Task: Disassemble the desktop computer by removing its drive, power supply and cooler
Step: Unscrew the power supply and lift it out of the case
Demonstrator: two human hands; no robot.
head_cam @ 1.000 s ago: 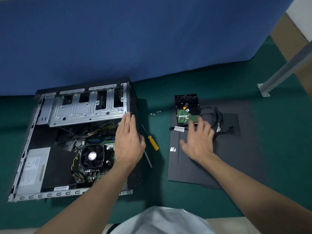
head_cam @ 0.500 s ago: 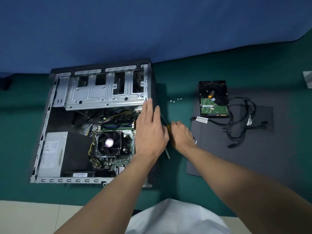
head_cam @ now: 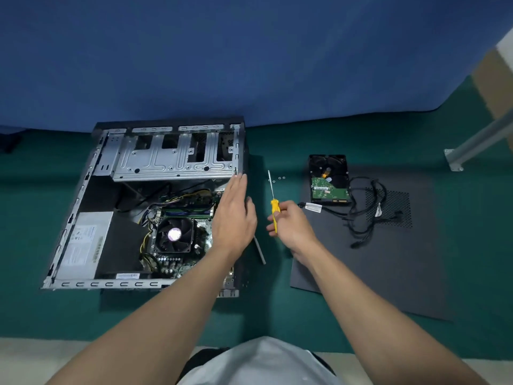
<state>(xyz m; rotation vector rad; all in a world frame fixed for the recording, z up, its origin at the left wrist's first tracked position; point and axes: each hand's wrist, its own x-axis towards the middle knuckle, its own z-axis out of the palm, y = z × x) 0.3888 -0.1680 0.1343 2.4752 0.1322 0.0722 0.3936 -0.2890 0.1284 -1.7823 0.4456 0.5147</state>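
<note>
On the green mat, right hand closed around the yellow plastic handle of a thin screwdriver, metal shaft pointing away. Left hand flat, fingers straight and together, resting on the right edge of the open grey metal computer case. Left of these fingers, inside the case: black round-fan cooler, further left the grey box power supply. Right of the screwdriver hand, on a dark flat side panel: black hard drive with green circuit board, tangled black cables beside. Small screws near the shaft tip.
</note>
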